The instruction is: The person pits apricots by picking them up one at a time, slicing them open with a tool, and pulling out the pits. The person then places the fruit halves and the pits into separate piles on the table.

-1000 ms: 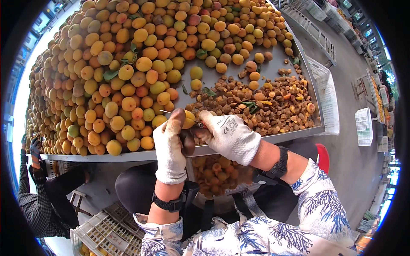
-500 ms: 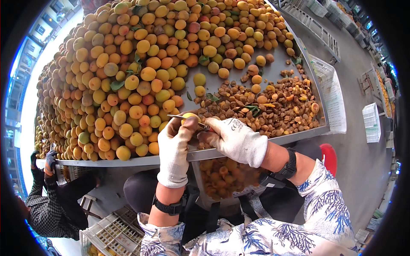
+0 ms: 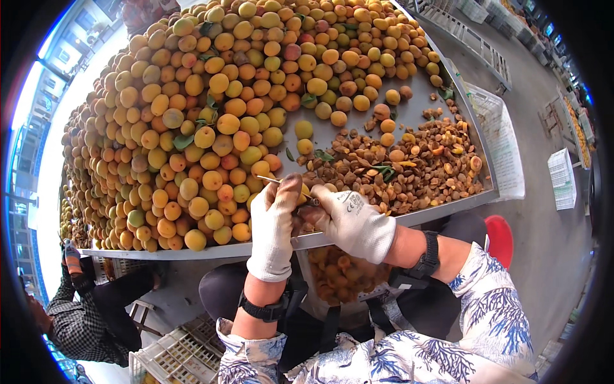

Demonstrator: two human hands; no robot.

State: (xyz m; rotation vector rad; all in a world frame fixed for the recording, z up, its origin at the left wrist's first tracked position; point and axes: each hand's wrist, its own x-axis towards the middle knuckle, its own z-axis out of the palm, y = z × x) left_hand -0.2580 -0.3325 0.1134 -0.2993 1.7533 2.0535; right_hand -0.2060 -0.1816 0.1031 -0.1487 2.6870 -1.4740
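Note:
Over the near edge of a metal table, my two gloved hands meet. My left hand is closed around a yellow apricot, mostly hidden by the fingers. My right hand is closed on a small knife; its thin blade points left past my left fingertips, while the handle is largely covered. Beyond and to the left rises a large heap of whole apricots. Brown apricot pits lie spread on the table to the right of my hands.
Below the table edge, between my knees, sits a container of halved apricots. White plastic crates stand at lower left and beyond the right side. Another person works at far left. A red stool shows at right.
The view has shifted slightly. My hands stay together; the left fingers have turned over the apricot, so less of it shows, and the blade now slants more steeply.

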